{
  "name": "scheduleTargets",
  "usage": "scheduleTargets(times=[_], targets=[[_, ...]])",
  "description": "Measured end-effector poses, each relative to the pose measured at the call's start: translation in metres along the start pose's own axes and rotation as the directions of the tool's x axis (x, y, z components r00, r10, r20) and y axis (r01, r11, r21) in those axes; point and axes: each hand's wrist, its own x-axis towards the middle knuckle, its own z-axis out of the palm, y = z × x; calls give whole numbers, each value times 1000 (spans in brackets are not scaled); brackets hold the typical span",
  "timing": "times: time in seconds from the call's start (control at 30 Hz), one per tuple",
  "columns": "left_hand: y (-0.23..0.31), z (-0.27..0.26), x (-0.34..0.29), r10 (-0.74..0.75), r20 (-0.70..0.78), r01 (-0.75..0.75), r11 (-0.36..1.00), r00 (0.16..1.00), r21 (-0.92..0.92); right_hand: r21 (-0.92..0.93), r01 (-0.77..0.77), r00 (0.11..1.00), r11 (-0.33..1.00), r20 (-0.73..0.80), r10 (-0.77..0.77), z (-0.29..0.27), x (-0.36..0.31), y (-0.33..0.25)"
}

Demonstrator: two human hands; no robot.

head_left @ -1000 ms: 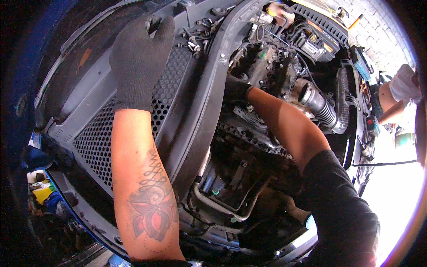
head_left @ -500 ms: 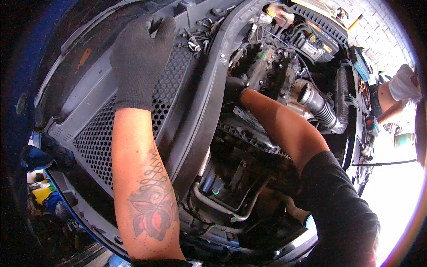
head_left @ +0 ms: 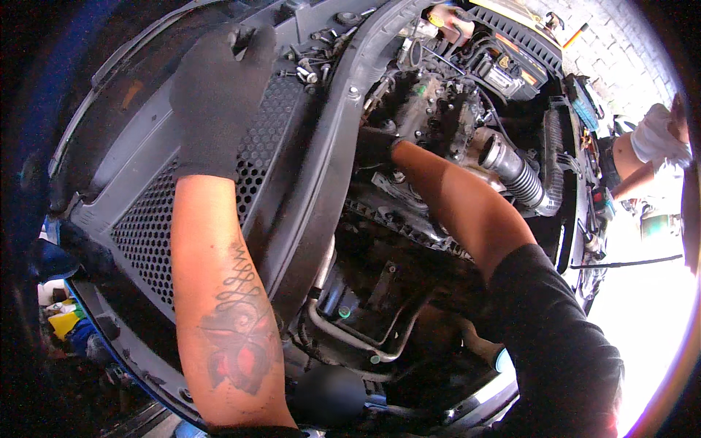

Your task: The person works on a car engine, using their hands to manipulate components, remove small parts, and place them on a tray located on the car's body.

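My left hand [head_left: 215, 102], in a black glove, lies over the black plastic cowl panel [head_left: 139, 157]. Its thumb and forefinger curl toward each other with a small gap; the other fingertips are hidden, and whatever they grip does not show. Beside it, several loose bolts [head_left: 307, 71] lie on the cowl. My right hand [head_left: 376, 144], also gloved in black, reaches down behind the engine [head_left: 431, 109], close to the cowl's edge. Shadow and the forearm conceal its fingers.
A ribbed air intake hose [head_left: 515, 171] stands open-ended right of the engine. Beyond are a battery [head_left: 507, 73] and a brick wall [head_left: 621, 62]. Another person [head_left: 642, 150] is at the right edge. Metal pipes [head_left: 350, 337] run across the near engine bay.
The whole view has shifted slightly, so the car and both arms sit a little farther left. My hands stay in about the same places. A dark blurred patch has appeared at the bottom.
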Motion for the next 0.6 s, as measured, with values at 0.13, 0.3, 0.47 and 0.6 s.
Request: scheduleTargets(times=[0.13,0.3,0.47,0.6], targets=[[0,-1,0,-24,20,25,998,1000,-49,-31,-32,999,999,11,32,4,-4,-5],[1,-4,-1,-59,43,60,998,997,-22,476,-216,976,852,96,194,7,-8,-4],[8,-6,0,-67,42,67,998,997,-16,631,-104,991,769,3,132,44,-18,12],[7,2,-1,-67,43,70,994,997,-83,413,-252,968,876,112,225,55,-9,12]])
